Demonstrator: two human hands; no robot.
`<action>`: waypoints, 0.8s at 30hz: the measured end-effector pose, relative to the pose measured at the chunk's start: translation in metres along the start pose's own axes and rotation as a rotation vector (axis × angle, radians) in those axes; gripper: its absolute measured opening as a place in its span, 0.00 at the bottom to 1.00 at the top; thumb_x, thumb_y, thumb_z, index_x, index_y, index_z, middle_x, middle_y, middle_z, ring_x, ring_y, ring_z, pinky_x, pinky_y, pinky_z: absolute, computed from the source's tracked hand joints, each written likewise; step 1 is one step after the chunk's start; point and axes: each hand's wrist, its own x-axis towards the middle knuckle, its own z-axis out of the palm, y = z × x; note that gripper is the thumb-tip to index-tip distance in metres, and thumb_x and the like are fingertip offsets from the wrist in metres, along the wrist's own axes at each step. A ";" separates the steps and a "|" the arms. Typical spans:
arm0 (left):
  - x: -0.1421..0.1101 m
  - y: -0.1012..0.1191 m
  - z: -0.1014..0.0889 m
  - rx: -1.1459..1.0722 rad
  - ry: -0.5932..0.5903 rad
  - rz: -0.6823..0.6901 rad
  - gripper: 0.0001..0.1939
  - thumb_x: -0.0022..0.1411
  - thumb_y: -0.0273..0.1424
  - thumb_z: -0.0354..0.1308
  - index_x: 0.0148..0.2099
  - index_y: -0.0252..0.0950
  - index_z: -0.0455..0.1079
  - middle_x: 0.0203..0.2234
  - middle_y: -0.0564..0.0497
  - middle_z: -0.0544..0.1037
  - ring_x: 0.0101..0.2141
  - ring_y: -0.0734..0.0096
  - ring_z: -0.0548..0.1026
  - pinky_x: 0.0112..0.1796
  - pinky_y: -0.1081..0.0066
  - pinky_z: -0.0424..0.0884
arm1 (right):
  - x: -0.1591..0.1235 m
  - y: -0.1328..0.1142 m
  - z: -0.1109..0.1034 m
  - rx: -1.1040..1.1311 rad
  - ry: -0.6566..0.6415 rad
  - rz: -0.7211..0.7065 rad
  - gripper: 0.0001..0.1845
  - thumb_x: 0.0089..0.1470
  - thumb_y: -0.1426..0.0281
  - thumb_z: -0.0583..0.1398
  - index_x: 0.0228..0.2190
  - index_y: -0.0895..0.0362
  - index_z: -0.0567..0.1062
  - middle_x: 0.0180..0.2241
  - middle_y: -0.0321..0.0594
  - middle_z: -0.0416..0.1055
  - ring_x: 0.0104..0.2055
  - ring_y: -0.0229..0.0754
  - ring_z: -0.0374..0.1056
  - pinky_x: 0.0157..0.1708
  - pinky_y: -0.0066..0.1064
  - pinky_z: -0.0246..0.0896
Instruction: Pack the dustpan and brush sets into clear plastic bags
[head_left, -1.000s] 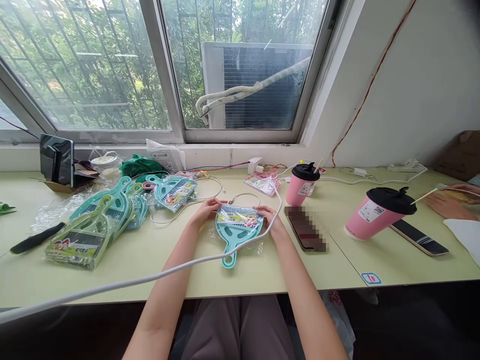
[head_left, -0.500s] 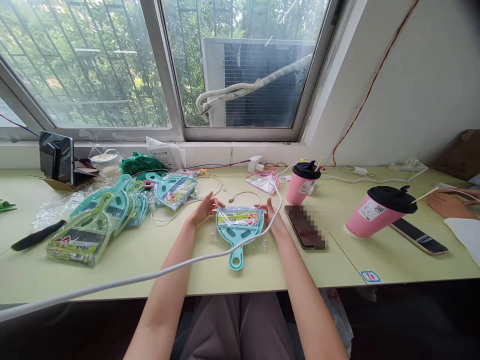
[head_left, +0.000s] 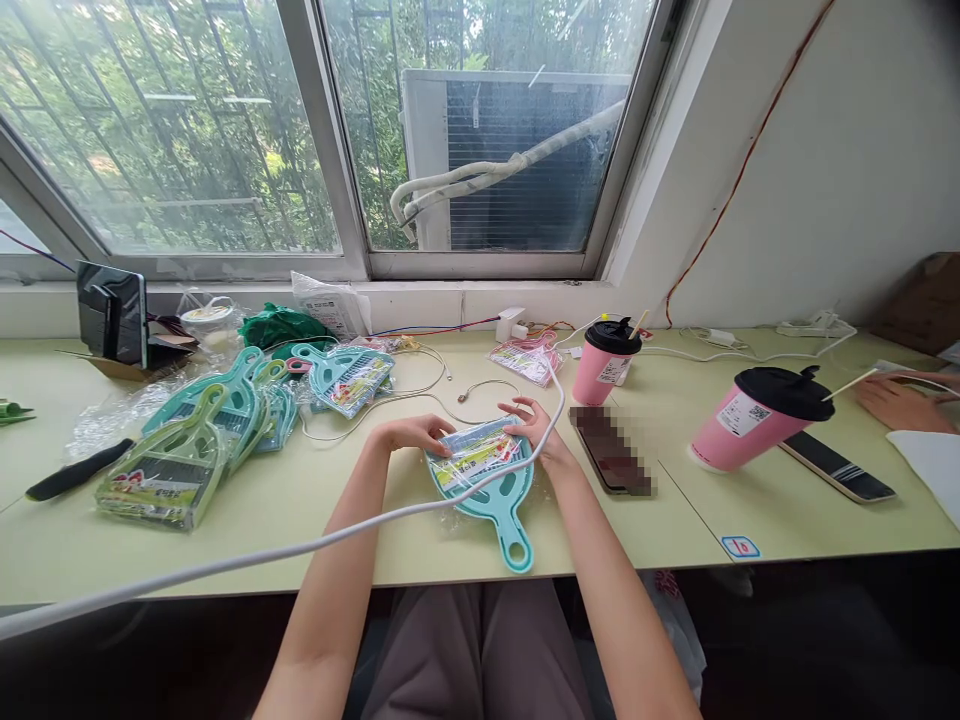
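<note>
A teal mini dustpan set (head_left: 487, 480) in clear plastic wrap lies on the pale green table (head_left: 315, 510) in front of me, handle pointing toward me and to the right. My left hand (head_left: 412, 435) grips its upper left edge with bent fingers. My right hand (head_left: 534, 428) presses on its upper right corner, fingers curled over the wrapped top. A white cable (head_left: 300, 548) runs across the pan and my left forearm.
A pile of teal and green dustpan sets (head_left: 217, 430) lies at left, a black brush handle (head_left: 75, 470) beyond it. Two pink cups (head_left: 604, 365) (head_left: 750, 420), a phone (head_left: 611, 450) and a tablet (head_left: 836, 467) stand at right. Another person's hand (head_left: 900, 400) rests far right.
The dustpan has been turned clockwise and drawn nearer me; its handle now points down-right. Both hands moved with it and closed over its top edge.
</note>
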 end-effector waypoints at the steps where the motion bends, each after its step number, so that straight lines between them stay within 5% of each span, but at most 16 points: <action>1: 0.001 0.000 0.001 0.031 -0.047 -0.012 0.19 0.39 0.31 0.72 0.38 0.41 0.78 0.28 0.50 0.80 0.29 0.62 0.78 0.26 0.72 0.70 | 0.000 0.001 0.000 0.009 0.006 0.001 0.33 0.25 0.76 0.71 0.37 0.52 0.67 0.45 0.44 0.77 0.38 0.44 0.75 0.35 0.35 0.70; 11: 0.007 0.000 0.009 0.071 -0.096 -0.060 0.27 0.33 0.25 0.74 0.41 0.38 0.77 0.27 0.48 0.80 0.28 0.61 0.78 0.26 0.71 0.71 | 0.004 0.005 0.000 -0.027 -0.057 0.009 0.26 0.31 0.74 0.69 0.37 0.54 0.71 0.42 0.45 0.79 0.37 0.44 0.74 0.37 0.35 0.68; 17: 0.005 0.001 0.008 -0.042 -0.125 -0.142 0.30 0.33 0.26 0.74 0.44 0.38 0.76 0.28 0.47 0.79 0.29 0.58 0.78 0.27 0.67 0.73 | 0.007 0.004 -0.004 0.039 0.052 -0.030 0.26 0.28 0.75 0.69 0.35 0.54 0.72 0.39 0.44 0.79 0.40 0.44 0.74 0.38 0.34 0.67; 24: 0.015 -0.008 0.010 -0.169 0.084 -0.001 0.20 0.40 0.31 0.73 0.39 0.38 0.78 0.28 0.49 0.80 0.32 0.59 0.78 0.32 0.70 0.73 | 0.002 0.000 -0.002 0.048 0.028 0.059 0.24 0.33 0.72 0.71 0.35 0.54 0.72 0.38 0.43 0.79 0.39 0.45 0.74 0.40 0.36 0.69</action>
